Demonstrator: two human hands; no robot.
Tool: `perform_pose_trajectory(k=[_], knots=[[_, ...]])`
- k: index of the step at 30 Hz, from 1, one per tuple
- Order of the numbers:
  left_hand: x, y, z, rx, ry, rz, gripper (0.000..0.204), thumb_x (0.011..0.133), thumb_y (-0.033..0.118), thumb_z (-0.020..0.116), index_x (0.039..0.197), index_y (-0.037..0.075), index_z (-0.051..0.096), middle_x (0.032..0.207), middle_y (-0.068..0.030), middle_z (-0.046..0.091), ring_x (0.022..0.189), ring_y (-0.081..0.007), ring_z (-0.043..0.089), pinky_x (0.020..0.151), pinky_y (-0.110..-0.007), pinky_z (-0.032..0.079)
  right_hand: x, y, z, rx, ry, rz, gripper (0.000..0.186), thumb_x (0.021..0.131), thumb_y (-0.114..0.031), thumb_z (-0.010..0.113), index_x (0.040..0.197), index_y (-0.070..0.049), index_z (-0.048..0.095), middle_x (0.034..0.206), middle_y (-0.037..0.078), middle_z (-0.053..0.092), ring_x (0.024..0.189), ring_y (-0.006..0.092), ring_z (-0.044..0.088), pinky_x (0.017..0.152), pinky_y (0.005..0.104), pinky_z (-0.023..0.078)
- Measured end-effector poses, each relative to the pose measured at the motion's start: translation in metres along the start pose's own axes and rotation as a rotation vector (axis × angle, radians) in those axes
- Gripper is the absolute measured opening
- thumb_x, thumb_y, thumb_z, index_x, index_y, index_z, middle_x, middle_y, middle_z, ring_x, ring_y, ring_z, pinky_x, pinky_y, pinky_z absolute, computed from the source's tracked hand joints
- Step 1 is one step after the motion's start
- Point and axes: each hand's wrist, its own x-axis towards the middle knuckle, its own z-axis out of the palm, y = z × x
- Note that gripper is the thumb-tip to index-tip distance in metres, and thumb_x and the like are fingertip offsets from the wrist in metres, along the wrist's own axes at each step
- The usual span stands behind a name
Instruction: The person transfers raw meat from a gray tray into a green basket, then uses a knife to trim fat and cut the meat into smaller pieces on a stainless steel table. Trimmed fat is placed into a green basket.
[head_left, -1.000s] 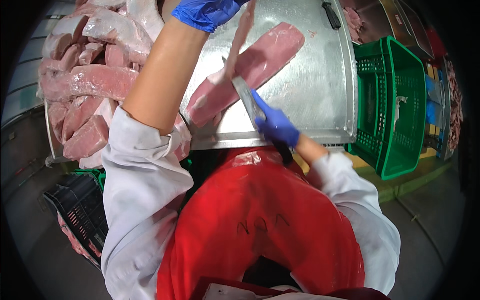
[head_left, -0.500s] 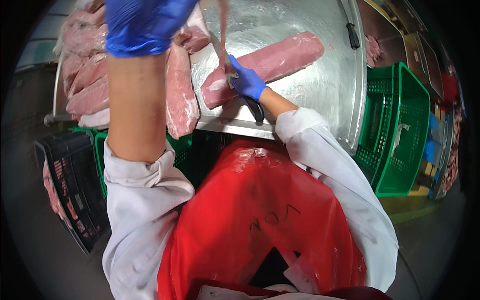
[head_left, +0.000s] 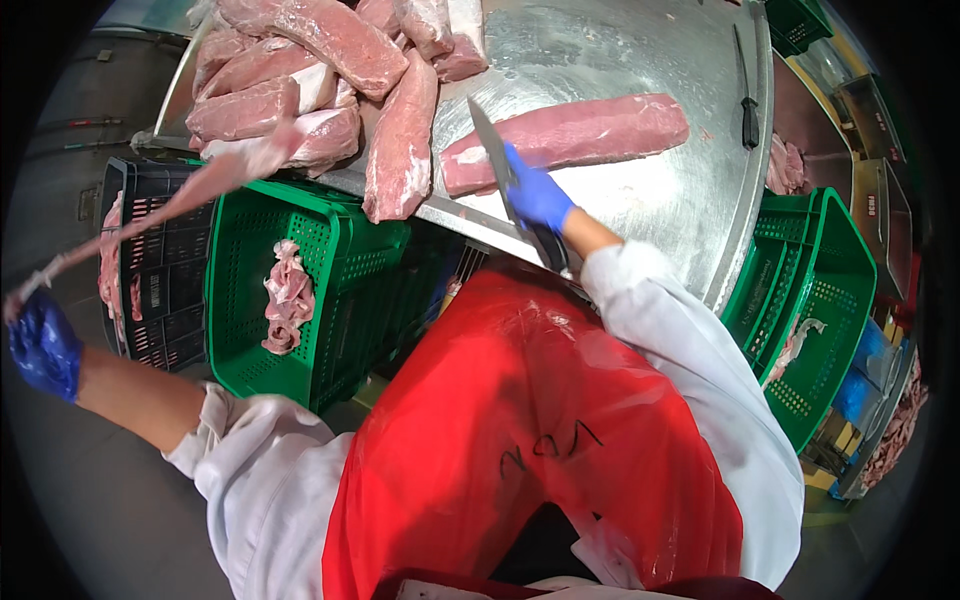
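Note:
My left hand (head_left: 45, 345), in a blue glove, is out at the far left and closed on one end of a long strip of meat trimming (head_left: 185, 195). The strip stretches up and to the right, blurred, over the crates. My right hand (head_left: 538, 195), also gloved in blue, grips a knife (head_left: 492, 140) with a black handle, its blade pointing up and away from me. Just beyond that hand, a long pink meat loin (head_left: 600, 132) lies on the metal table (head_left: 640, 205). The blade passes over the loin's left end; whether it touches cannot be made out.
Several meat pieces (head_left: 345, 45) are piled at the table's left. A green crate (head_left: 230, 290) with trimmings (head_left: 288, 300) stands below, beside a black crate (head_left: 165, 265). Another green crate (head_left: 835, 310) is at the right. A second knife (head_left: 748, 110) lies near the table's right edge.
My left hand has swung from above the table down to the far left, pulling the strip away from the loin. The knife in my right hand now points upward with its blade in plain view.

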Motion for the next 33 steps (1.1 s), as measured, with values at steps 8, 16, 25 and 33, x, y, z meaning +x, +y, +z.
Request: perform_pose_trajectory(k=[8, 16, 25, 33], knots=[[-0.159, -0.123, -0.009, 1.496, 0.162, 0.041, 0.038, 0.093, 0.017, 0.070, 0.120, -0.005, 0.056, 0.098, -0.0077, 0.067, 0.087, -0.0145, 0.060, 0.084, -0.031, 0.051, -0.157, 0.008, -0.062, 0.294, -0.309, 0.199, 0.075, 0.089, -0.013, 0.054, 0.159, -0.023, 0.026, 0.086, 0.016, 0.069, 0.062, 0.0182, 0.065, 0.063, 0.0331, 0.057], [-0.232, -0.263, 0.181, 1.207, -0.504, 0.001, 0.035, 0.088, 0.015, 0.076, 0.115, 0.001, 0.061, 0.084, -0.0030, 0.062, 0.075, -0.0112, 0.057, 0.068, -0.028, 0.049, -0.030, 0.005, -0.025, 0.451, -0.065, 0.026, 0.078, 0.087, -0.014, 0.057, 0.158, -0.012, 0.023, 0.099, 0.022, 0.069, 0.074, 0.0256, 0.070, 0.072, 0.0395, 0.055], [-0.226, -0.282, 0.139, 0.856, -0.326, -0.168, 0.033, 0.086, 0.014, 0.076, 0.112, 0.000, 0.062, 0.082, -0.0024, 0.061, 0.069, -0.0082, 0.054, 0.065, -0.026, 0.049, -0.183, -0.022, 0.032, 0.266, -0.284, 0.199, 0.077, 0.093, -0.007, 0.050, 0.161, -0.021, 0.016, 0.071, 0.010, 0.065, 0.048, 0.0140, 0.057, 0.051, 0.0295, 0.052], [-0.260, -0.323, 0.175, 0.780, -0.565, -0.120, 0.031, 0.087, 0.016, 0.075, 0.109, 0.001, 0.062, 0.082, -0.0044, 0.061, 0.070, -0.0125, 0.056, 0.065, -0.028, 0.049, -0.076, -0.041, -0.001, -0.003, 0.133, 0.136, 0.075, 0.090, -0.023, 0.054, 0.158, -0.016, 0.024, 0.084, 0.022, 0.069, 0.073, 0.0309, 0.070, 0.076, 0.0405, 0.055]])
